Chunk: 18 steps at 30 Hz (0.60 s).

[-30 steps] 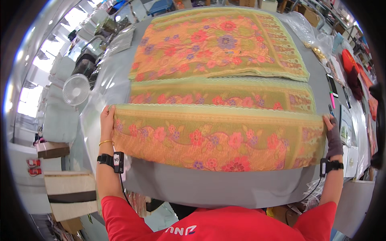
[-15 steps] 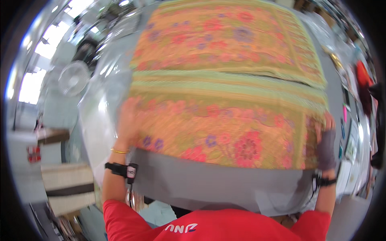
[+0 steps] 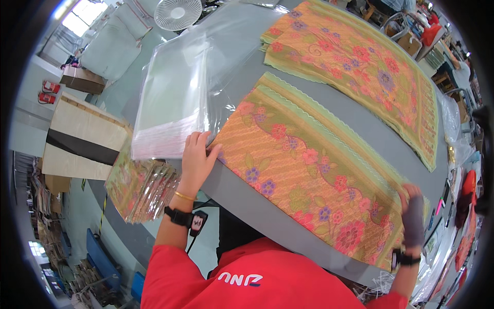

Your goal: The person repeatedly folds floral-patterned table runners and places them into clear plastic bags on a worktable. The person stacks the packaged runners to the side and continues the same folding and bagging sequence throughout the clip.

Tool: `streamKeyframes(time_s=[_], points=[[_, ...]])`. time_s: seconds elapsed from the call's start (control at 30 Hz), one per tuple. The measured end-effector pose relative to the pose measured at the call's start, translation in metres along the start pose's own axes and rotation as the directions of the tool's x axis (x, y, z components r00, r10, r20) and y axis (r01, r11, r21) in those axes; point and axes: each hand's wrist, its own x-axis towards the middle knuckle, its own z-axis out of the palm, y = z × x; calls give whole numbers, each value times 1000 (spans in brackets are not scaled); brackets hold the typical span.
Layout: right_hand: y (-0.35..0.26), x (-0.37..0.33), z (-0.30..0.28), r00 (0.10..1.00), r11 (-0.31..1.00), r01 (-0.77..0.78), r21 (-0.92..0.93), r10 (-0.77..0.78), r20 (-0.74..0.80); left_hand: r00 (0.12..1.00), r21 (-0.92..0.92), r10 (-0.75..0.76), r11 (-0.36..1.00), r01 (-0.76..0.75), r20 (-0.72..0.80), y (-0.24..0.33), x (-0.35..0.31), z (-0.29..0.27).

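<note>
In front of me lies a folded patterned cloth [image 3: 303, 175], orange and olive with pink and purple flowers and a scalloped green border. My left hand [image 3: 197, 158] is at its left corner, thumb apart from the fingers. Those fingertips touch the near edge of a stack of clear plastic bags [image 3: 172, 98]. My right hand [image 3: 411, 219], in a grey fingerless covering, rests on the cloth's right end with the fingers stretched out. Beyond a strip of grey table lies a second folded cloth [image 3: 355, 67] of the same pattern.
A pile of bagged cloths [image 3: 149, 193] lies left of my left forearm, beside a pale board with a black band [image 3: 82, 147]. Pens [image 3: 441, 201] and papers line the table's right side. A white fan [image 3: 177, 14] stands beyond the table; people sit at the far right.
My view has turned leftward. The near cloth now lies clearly apart from the far one, with a wider gap. My left hand has moved from the cloth's left end to the plastic bags' edge.
</note>
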Motion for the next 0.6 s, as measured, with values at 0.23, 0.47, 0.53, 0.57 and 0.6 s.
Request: streamKeyframes(time_s=[0.23, 0.47, 0.53, 0.57, 0.6], points=[[-205, 306, 112, 934, 843, 243, 480, -337, 120, 984, -152, -175, 972, 176, 18, -9, 3, 0], [-310, 433, 186, 851, 822, 491, 288, -523, 43, 941, -179, -319, 925, 335, 110, -6, -14, -17], [-311, 451, 192, 774, 811, 451, 373, -563, 288, 972, -8, -236, 972, 236, 1, -2, -21, -6], [-310, 458, 194, 727, 796, 422, 434, -583, 363, 986, 63, -160, 985, 163, -42, -1, -24, 0], [-311, 464, 194, 708, 789, 383, 481, -585, 395, 986, 64, -162, 984, 165, -49, -1, -27, 5]])
